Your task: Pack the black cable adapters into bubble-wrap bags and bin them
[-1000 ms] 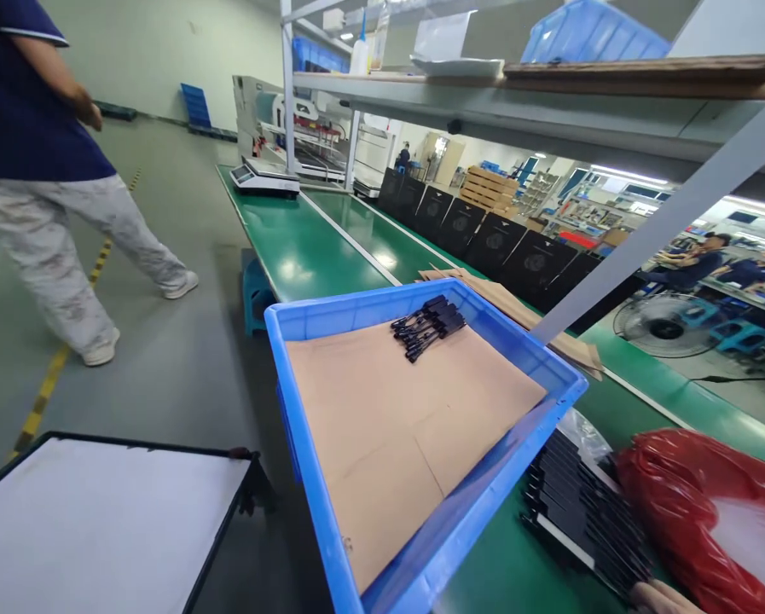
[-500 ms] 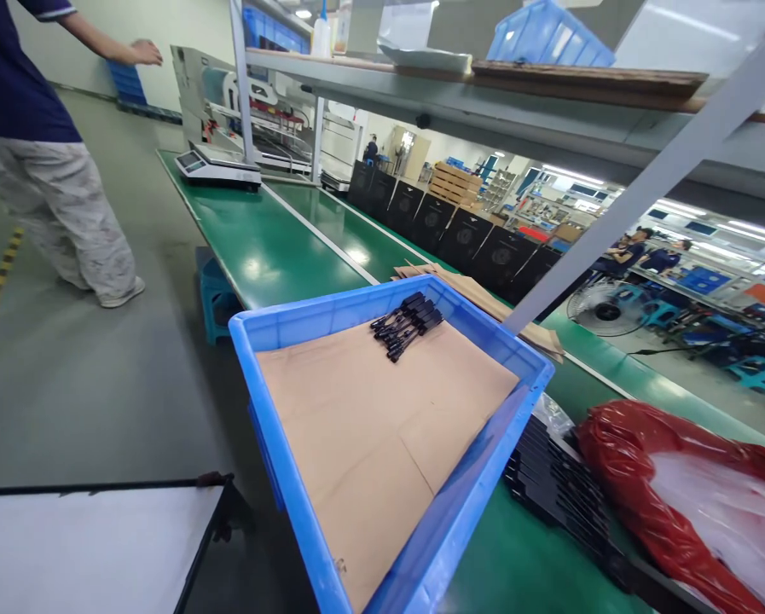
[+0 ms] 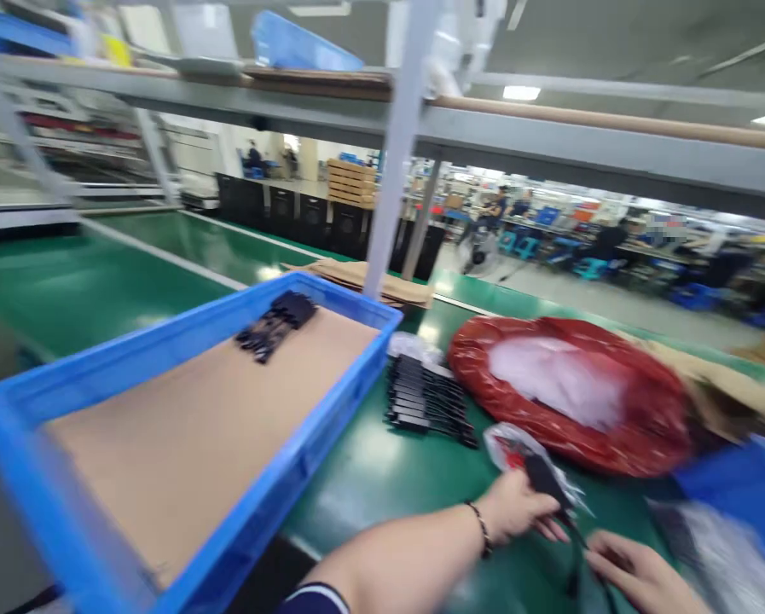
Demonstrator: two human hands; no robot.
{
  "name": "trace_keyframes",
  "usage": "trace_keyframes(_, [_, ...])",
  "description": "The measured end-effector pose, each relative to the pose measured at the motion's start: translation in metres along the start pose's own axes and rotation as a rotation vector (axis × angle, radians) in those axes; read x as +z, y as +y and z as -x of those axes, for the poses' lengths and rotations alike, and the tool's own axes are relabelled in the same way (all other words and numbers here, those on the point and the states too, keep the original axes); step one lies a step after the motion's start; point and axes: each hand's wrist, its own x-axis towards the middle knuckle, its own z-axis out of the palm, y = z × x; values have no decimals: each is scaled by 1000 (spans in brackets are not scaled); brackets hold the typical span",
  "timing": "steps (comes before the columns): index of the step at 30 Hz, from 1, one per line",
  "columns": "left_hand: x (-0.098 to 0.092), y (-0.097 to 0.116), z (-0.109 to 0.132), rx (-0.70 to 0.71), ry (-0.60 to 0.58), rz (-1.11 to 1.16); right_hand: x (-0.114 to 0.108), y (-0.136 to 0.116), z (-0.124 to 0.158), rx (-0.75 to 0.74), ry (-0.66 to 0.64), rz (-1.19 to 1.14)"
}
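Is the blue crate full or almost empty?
Almost empty: the blue crate holds only one small bunch of black parts on its cardboard liner.

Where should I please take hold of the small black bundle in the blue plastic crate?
Probably grip the black bundle across its narrow middle from above: it lies flat on the brown cardboard liner near the blue crate's far corner, whose walls block sideways approaches.

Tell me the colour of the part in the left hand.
Black part, gripped by the left hand; head view, somewhat blurred.
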Motion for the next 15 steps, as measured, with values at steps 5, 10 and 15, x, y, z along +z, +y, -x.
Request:
trace_keyframes(5, [-4, 6, -1, 46, 68, -59, 0, -2, -9, 1, -97, -66])
trace_keyframes(10, [-7, 2, -7, 43, 98, -102, 9, 9, -14, 21, -80, -103])
trace_keyframes(15, [-6, 2, -7, 25, 112, -112, 14, 16, -10, 5, -69, -144])
